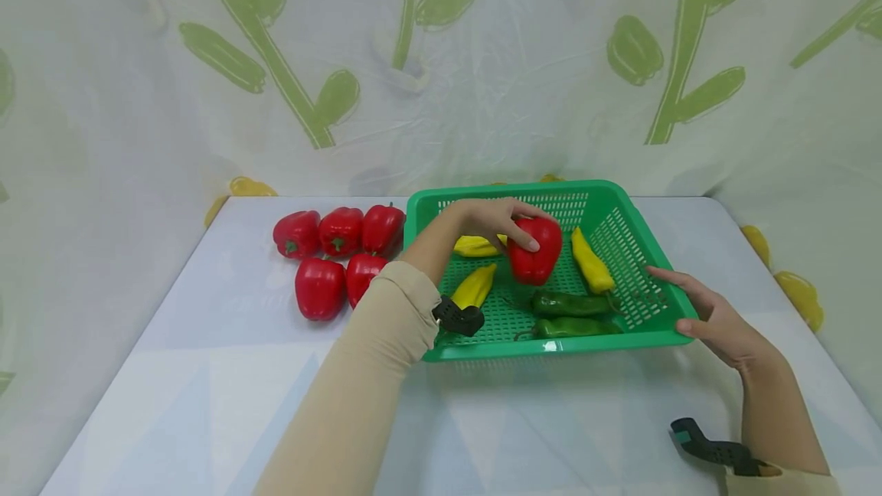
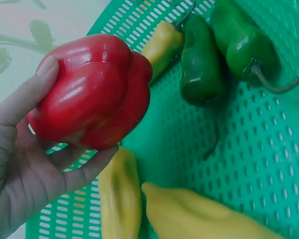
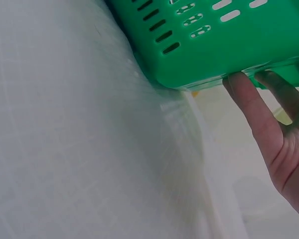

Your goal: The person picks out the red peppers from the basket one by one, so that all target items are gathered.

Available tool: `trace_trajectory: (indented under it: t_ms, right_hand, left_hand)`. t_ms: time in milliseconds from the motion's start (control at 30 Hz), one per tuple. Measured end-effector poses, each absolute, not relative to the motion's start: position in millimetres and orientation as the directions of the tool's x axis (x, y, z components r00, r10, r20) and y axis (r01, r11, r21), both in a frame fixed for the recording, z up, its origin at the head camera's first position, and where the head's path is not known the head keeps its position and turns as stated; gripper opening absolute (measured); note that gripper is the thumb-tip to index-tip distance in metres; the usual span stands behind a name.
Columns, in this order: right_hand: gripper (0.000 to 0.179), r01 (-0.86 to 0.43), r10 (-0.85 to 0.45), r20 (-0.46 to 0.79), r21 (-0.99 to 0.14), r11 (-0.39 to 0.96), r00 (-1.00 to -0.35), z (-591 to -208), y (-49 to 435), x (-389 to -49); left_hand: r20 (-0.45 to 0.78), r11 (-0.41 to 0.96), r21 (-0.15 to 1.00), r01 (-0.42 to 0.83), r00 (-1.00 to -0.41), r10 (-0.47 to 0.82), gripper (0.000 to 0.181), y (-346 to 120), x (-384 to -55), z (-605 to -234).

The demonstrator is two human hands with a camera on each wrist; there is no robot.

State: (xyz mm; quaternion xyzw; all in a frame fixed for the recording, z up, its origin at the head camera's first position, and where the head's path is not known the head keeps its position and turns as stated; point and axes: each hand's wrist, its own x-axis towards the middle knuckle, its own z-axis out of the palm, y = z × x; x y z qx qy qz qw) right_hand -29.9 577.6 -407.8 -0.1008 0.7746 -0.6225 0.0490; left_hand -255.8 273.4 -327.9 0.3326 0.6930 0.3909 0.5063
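Observation:
A red bell pepper (image 1: 536, 252) is held by my left hand (image 1: 498, 219) over the green basket (image 1: 524, 347). In the left wrist view the thumb (image 2: 32, 89) lies across the pepper's side, with fingers beneath it. Yellow peppers (image 1: 591, 260) lie in the basket, one partly hidden behind the left hand. Two green peppers (image 1: 575, 303) lie near its front wall. My right hand (image 1: 720, 321) holds the basket's front right corner, thumb on the rim and a finger reaching over the right edge. The right wrist view shows these fingertips right at the rim.
Several red bell peppers (image 1: 320, 289) lie on the table left of the basket, one partly hidden by the left sleeve (image 1: 365, 358). The white table (image 1: 227, 404) stretches in front of the basket. A curtain with a green plant print (image 1: 441, 121) hangs behind.

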Motion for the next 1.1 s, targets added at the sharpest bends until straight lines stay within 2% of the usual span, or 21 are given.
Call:
trace_trajectory:
  t_ms: [667,933,1100]
  right_hand:
    - [0.058,-0.119,-0.231,0.07,-0.971,0.206,-0.97,-406.9,576.8,-27.2]
    - [0.058,-0.113,-0.225,0.064,-0.971,0.212,-0.972,-407.9,577.5,-28.0]
    - [0.058,-0.109,-0.226,0.061,-0.972,0.209,-0.972,-407.7,577.2,-30.7]
  left_hand:
    - [-0.436,0.468,0.883,0.032,-0.31,0.845,0.062,221.7,-259.8,-310.1]
    - [-0.414,0.449,0.893,0.026,-0.346,0.842,0.061,194.1,-261.6,-310.8]
    - [-0.392,0.45,0.891,0.058,-0.4,0.828,0.063,170.7,-262.4,-302.7]
